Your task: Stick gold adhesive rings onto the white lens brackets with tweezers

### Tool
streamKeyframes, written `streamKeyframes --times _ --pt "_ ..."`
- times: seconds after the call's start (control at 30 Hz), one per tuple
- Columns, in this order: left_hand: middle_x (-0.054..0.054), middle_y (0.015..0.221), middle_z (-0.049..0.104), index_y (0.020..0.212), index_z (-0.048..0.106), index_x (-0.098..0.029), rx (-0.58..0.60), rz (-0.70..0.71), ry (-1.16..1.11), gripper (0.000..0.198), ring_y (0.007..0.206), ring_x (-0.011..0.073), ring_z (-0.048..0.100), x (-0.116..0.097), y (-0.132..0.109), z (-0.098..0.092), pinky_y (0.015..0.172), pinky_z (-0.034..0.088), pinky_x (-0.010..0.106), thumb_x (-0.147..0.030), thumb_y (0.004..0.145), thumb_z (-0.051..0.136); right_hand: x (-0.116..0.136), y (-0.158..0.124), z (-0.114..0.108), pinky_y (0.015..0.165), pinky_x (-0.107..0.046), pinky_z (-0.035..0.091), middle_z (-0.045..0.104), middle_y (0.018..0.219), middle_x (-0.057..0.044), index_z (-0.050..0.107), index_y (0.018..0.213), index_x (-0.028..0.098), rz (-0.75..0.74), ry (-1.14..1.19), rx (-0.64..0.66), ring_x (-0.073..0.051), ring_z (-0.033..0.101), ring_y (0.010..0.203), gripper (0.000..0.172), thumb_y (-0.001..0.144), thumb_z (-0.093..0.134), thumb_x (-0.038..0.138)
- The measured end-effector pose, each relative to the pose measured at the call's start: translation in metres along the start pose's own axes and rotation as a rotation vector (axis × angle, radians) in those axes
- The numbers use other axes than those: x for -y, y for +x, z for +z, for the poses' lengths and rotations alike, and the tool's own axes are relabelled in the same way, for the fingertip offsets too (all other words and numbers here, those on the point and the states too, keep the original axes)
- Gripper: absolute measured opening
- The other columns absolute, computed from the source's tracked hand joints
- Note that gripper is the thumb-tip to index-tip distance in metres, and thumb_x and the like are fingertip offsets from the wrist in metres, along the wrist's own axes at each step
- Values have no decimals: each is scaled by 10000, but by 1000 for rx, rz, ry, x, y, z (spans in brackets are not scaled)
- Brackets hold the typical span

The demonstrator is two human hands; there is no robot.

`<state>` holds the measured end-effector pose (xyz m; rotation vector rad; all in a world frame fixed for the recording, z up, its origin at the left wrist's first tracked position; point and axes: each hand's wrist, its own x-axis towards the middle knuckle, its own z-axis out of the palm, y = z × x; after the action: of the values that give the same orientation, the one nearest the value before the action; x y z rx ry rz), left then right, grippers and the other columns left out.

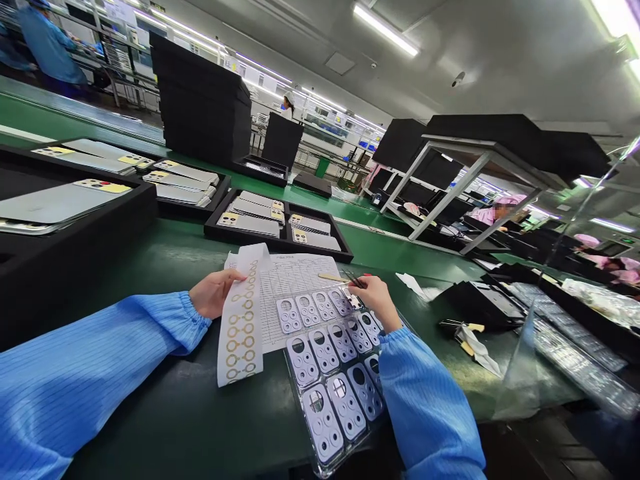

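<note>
the left hand [213, 293] pinched a paper strip [241, 320] of gold rings by its edge; thin and floppy, it looked best held there. the right hand [377, 300] gripped tweezers [353, 278] over the clear tray [335, 373] of small plates.

Sticker strip [241, 320] in left hand [213, 293]

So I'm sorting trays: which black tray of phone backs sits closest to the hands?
The black tray just beyond the printed sheet, holding four phone backs; the others lie further left along the green bench.
</note>
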<state>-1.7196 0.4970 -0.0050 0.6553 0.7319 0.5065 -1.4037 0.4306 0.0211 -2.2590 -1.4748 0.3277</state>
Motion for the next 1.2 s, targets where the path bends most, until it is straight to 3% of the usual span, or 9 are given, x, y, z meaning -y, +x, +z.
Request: streamKeyframes --times 0.33,0.63,0.83,1.0,1.2 --pt "86 589 673 863 634 -42 12 8 -22 262 552 214 627 0 0 0 592 490 276 -179 740 448 0 9 14 654 -272 446 602 667 21 606 733 116 -19 1 80 -126 572 652 97 749 650 201" --pt "101 615 675 813 641 -47 48 -4 -16 249 566 217 624 1 2 -4 602 484 280 -201 747 457 -6 11 -14 563 -220 380 648 670 -21 680 755 114 -31 32 8 -147 582 656 119 678 590 120" --pt "114 610 673 839 630 -43 51 -15 -22 269 561 225 623 2 8 -8 599 480 292 -224 699 488 -14 15 -9 660 -268 446 638 709 -2 640 748 111 25 -55 24 -142 592 702 41 737 631 149" --pt "111 606 672 900 616 -36 57 -3 -27 308 559 219 625 3 7 -7 601 476 289 -228 687 504 -19 17 -9 771 -325 462 634 792 -9 620 789 113 43 -108 15 -158 596 813 88 804 605 198" --pt "112 601 669 930 607 -24 56 -11 -22 329 555 223 623 2 6 -7 599 479 297 -220 690 495 -22 22 -5 760 -325 473 634 797 -10 611 792 111 52 -126 58 -147 601 785 110 808 612 220"
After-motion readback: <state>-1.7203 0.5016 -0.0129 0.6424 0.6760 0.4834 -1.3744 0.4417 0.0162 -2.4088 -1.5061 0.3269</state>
